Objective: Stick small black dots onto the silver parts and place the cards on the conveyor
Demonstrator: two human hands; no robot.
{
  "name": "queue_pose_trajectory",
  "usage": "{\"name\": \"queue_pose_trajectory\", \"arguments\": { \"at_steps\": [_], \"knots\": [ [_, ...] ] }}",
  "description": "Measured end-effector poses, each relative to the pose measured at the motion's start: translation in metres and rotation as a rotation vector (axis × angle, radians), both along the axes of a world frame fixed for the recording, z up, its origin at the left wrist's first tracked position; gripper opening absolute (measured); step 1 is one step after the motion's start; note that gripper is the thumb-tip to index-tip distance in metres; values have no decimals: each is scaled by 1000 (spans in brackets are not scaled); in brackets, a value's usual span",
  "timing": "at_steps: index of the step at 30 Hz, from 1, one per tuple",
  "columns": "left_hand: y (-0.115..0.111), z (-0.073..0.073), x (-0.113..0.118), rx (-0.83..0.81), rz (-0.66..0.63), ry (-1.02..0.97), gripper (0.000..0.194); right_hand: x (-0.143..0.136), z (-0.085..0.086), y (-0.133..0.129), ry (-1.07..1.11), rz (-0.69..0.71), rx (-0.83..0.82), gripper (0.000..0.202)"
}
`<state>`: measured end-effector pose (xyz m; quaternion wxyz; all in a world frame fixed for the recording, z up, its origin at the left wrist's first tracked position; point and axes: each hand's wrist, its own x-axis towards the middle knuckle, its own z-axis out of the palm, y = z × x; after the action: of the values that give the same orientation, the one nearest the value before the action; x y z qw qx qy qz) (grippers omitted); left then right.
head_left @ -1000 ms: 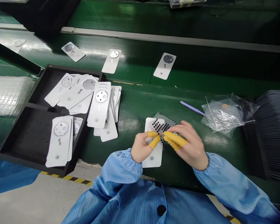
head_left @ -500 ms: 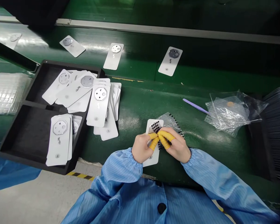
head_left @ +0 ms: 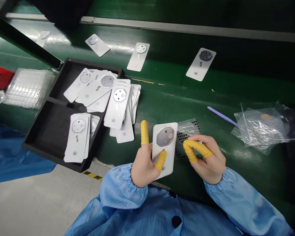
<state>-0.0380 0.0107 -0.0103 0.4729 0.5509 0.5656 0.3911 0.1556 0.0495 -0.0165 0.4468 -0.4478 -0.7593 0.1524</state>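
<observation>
My left hand (head_left: 144, 165) holds a white phone back panel (head_left: 170, 154) with a grey octagonal camera plate. The thumb presses on its face, the index finger points away to the left, and the remaining fingers are hidden beneath. My right hand (head_left: 206, 157) has its thumb and index finger pinched together over a clear sheet of small black dots (head_left: 186, 126). Whatever may be between those fingertips is too small to make out. Yellow finger cots cover the thumb and index finger of both hands. The dot sheet lies partly behind the panel's right edge.
A black two-compartment tray (head_left: 36, 144) at left holds several panels; a stack of panels (head_left: 118, 111) leans by its right side. Single panels (head_left: 138, 57) lie further back. Purple tweezers (head_left: 221, 116) and clear plastic bags (head_left: 263, 127) are at right. Clear plastic trays (head_left: 29, 87) stand far left.
My hands have parted: the left now grips the panel, the right has drawn away to the right. The dot sheet no longer overlaps the camera plate. The view has shifted left.
</observation>
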Motion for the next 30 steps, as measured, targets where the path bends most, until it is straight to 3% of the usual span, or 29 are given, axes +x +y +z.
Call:
{"name": "queue_pose_trajectory", "arguments": {
  "at_steps": [3, 6, 12, 16, 30],
  "knots": [
    [-1, 12, 19, -67, -75, -104, 74, -4, 16, -7, -31, 48, -19, 33],
    [1, 20, 29, -58, -77, -135, 64, -1, 16, -11, -38, 108, -66, 37],
    [0, 22, 31, -78, -38, -96, 61, 9, 18, -13, -196, 213, 2, 45],
    [1, 23, 32, -35, 33, -80, 59, 8, 22, -17, -356, 273, 39, 36],
    [2, 25, 34, 29, -73, -24, 64, 8, 19, -20, -296, 225, 86, 36]
  ]
}}
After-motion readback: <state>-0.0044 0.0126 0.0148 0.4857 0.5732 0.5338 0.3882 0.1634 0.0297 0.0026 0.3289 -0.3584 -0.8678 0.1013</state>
